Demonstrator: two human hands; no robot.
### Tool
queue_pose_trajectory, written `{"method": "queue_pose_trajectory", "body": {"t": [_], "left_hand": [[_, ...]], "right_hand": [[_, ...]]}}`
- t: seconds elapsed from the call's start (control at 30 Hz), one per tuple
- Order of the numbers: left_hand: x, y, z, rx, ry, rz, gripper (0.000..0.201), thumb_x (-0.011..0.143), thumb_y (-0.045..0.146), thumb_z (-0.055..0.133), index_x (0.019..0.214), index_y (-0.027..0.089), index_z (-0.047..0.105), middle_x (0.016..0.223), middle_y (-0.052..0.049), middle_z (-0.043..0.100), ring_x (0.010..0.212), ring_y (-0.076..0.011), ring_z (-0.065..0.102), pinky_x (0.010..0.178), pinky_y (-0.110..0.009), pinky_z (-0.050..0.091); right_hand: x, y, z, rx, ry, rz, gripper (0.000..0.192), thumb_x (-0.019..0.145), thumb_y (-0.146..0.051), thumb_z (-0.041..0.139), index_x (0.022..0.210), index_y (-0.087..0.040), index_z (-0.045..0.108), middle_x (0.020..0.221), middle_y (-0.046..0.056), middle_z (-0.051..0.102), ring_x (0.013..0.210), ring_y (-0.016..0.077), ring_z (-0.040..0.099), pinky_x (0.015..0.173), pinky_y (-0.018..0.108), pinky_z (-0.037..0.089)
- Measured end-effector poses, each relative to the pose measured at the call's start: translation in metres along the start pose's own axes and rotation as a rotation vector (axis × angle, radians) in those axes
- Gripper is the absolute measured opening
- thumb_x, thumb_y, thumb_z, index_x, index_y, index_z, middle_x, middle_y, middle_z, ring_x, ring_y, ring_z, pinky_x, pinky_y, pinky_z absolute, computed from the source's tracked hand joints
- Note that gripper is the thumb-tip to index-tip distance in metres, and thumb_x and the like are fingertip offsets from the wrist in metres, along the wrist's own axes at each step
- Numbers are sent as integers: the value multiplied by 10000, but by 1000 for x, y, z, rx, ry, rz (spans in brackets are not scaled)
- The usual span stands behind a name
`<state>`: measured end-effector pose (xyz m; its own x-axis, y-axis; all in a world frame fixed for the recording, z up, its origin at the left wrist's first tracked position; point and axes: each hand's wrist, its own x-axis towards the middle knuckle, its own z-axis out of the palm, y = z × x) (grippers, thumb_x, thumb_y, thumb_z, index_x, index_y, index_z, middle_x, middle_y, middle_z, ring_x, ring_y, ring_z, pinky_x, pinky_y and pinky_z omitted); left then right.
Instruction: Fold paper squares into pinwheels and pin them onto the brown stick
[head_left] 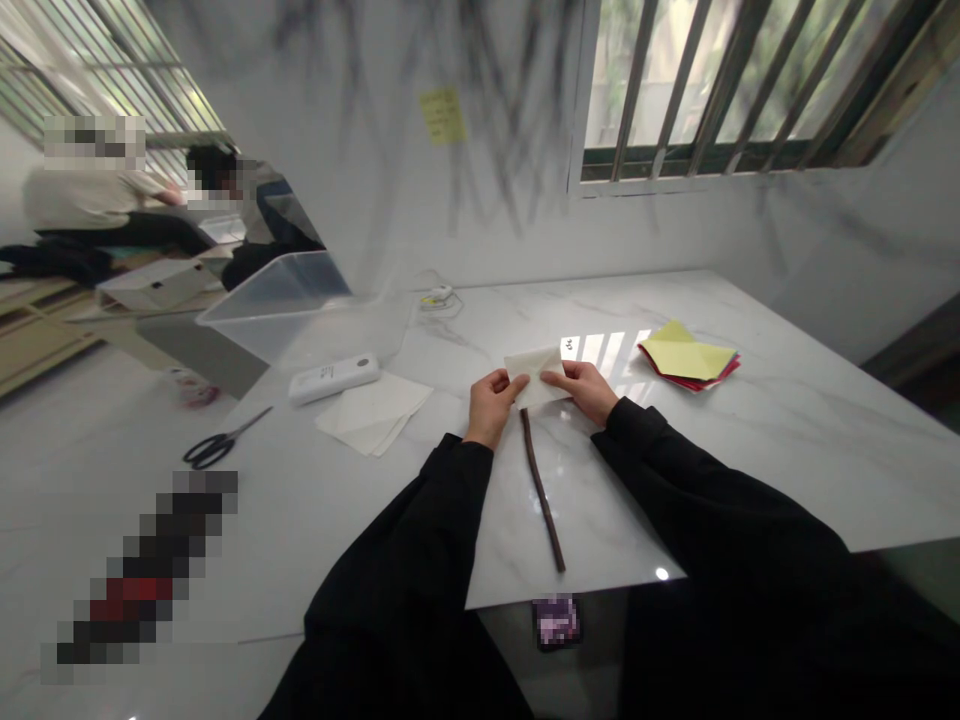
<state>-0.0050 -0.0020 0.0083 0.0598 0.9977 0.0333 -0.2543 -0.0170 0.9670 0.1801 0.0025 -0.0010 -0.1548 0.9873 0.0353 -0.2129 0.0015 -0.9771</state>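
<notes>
Both my hands hold a small folded piece of white paper (pixel 534 372) just above the white marble table (pixel 787 440). My left hand (pixel 491 405) pinches its left edge between thumb and fingers. My right hand (pixel 589 388) grips its right edge. A thin dark brown stick (pixel 541 490) lies on the table right below the paper, running toward the front edge between my black sleeves.
A stack of yellow and red folded papers (pixel 688 355) lies to the right. White sheets (pixel 373 410), a white remote-like device (pixel 334 378), black scissors (pixel 217 445) and a clear plastic bin (pixel 274 300) lie to the left. Two people sit far left.
</notes>
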Motion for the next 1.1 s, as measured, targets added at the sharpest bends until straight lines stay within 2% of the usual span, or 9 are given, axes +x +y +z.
{"method": "queue_pose_trajectory", "body": {"t": [0.23, 0.47, 0.73, 1.1], "left_hand": [[1, -1, -1, 10, 6, 8, 544, 614, 491, 950, 965, 124, 756, 885, -90, 785, 764, -203, 719, 820, -363, 563], [-2, 2, 2, -2, -12, 10, 574, 611, 486, 954, 1017, 120, 778, 938, -111, 797, 837, -232, 732, 856, -390, 568], [-4, 2, 2, 130, -26, 25, 512, 651, 523, 924, 943, 116, 817, 869, -96, 796, 739, -214, 690, 741, -345, 547], [0, -3, 0, 222, -16, 57, 482, 701, 512, 893, 974, 121, 820, 934, -119, 806, 796, -233, 712, 754, -336, 556]], "right_hand": [[0, -1, 0, -12, -10, -15, 469, 702, -518, 901, 1018, -182, 814, 979, 70, 816, 860, 231, 755, 867, 370, 592], [-3, -6, 3, -47, 1, -32, 492, 684, -549, 899, 996, -180, 809, 964, 75, 815, 898, 257, 751, 897, 410, 592], [-5, -8, 4, -70, 1, -33, 439, 701, -491, 893, 997, -178, 812, 950, 64, 812, 858, 238, 743, 856, 383, 585], [-4, -8, 4, -82, -16, -35, 467, 690, -512, 901, 1012, -184, 816, 971, 68, 809, 877, 240, 737, 873, 392, 587]]}}
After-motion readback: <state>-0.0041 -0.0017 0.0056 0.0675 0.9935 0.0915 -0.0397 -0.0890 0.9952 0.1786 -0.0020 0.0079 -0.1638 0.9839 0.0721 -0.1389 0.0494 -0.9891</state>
